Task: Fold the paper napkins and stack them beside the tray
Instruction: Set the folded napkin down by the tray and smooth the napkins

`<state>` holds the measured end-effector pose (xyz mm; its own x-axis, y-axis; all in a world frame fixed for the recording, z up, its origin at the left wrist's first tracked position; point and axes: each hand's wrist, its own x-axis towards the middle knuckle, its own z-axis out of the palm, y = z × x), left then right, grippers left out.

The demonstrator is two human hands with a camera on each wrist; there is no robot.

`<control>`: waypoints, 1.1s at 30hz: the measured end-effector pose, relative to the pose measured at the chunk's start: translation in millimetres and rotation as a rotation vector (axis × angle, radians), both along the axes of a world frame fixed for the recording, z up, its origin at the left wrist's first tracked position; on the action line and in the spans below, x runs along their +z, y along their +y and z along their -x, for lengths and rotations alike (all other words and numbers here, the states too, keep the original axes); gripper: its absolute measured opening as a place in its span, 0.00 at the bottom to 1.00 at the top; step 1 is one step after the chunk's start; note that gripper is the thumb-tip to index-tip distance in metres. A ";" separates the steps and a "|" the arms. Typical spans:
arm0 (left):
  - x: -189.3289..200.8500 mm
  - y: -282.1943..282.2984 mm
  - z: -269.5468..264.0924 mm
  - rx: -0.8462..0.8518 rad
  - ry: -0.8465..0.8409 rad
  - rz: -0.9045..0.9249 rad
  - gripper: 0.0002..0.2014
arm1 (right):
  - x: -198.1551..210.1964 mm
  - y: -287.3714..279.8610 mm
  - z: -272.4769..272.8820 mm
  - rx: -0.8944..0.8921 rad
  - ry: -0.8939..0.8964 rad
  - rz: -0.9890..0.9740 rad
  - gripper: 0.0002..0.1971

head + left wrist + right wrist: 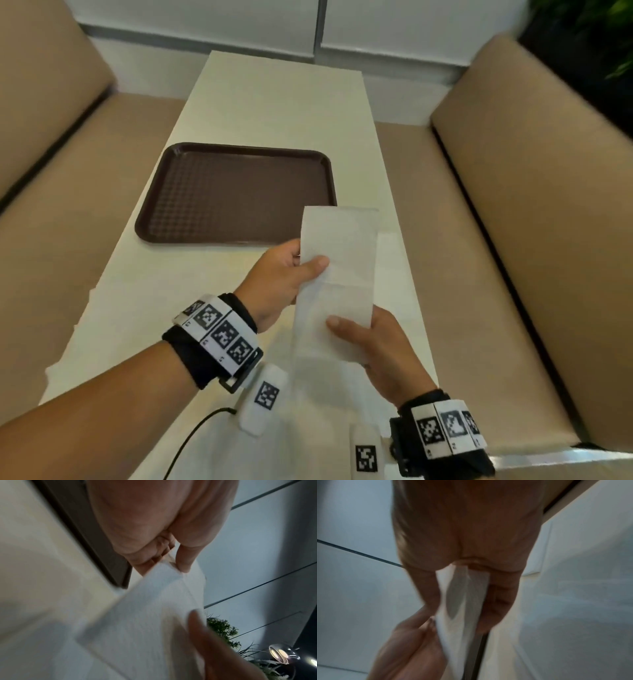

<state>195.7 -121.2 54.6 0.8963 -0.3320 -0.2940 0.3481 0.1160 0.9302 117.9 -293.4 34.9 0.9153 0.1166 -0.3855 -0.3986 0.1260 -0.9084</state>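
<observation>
A long white paper napkin (pixel 337 270), folded into a narrow strip, is held in the air above the table's near right part. My left hand (pixel 284 277) pinches its left edge near the middle, thumb on top. My right hand (pixel 373 346) pinches the strip's nearer part, thumb on top and fingers beneath. In the left wrist view the napkin (pixel 145 615) runs from my left hand (pixel 171 559) toward the right thumb. The right wrist view shows the napkin (pixel 464 601) edge-on between thumb and fingers of my right hand (pixel 471 588). The brown tray (pixel 236 195) lies beyond, empty.
The cream table (pixel 274 102) runs away from me between two tan bench seats (pixel 513 205). More white paper (pixel 308 428) lies flat on the table under my wrists. A black cable (pixel 191 435) hangs at the near edge. A plant (pixel 599 34) stands at the far right.
</observation>
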 end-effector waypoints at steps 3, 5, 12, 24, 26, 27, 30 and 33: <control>-15.6 -42.4 -23.0 0.020 0.058 -0.003 0.12 | -8.6 -20.7 1.9 -0.145 0.038 0.160 0.10; -25.7 -64.6 -42.0 0.037 0.084 -0.029 0.09 | -13.1 -36.9 -1.1 -0.241 0.082 0.192 0.07; -64.3 -111.2 -108.1 -0.014 0.042 -0.205 0.10 | -41.2 -86.2 -20.3 -0.424 0.229 0.210 0.03; -83.6 -140.8 -145.5 -0.085 -0.340 -0.830 0.06 | -70.9 -112.0 -46.4 -0.479 0.335 0.273 0.13; -85.1 -143.3 -147.9 -0.055 -0.343 -0.853 0.06 | -73.2 -112.2 -48.3 -0.475 0.347 0.273 0.14; -86.2 -144.4 -149.3 -0.051 -0.345 -0.860 0.06 | -73.4 -112.2 -49.3 -0.472 0.353 0.270 0.14; -88.0 -146.5 -151.3 -0.042 -0.363 -0.875 0.06 | -72.7 -111.7 -51.1 -0.469 0.370 0.253 0.14; -90.5 -146.5 -152.4 -0.031 -0.366 -0.867 0.06 | -72.4 -110.6 -52.1 -0.466 0.381 0.242 0.14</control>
<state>348.0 -267.7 -35.9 0.9763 -0.1549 -0.1514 0.0081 -0.6724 0.7401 170.0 -404.0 -37.5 0.6433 -0.3903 -0.6586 -0.6515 0.1728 -0.7387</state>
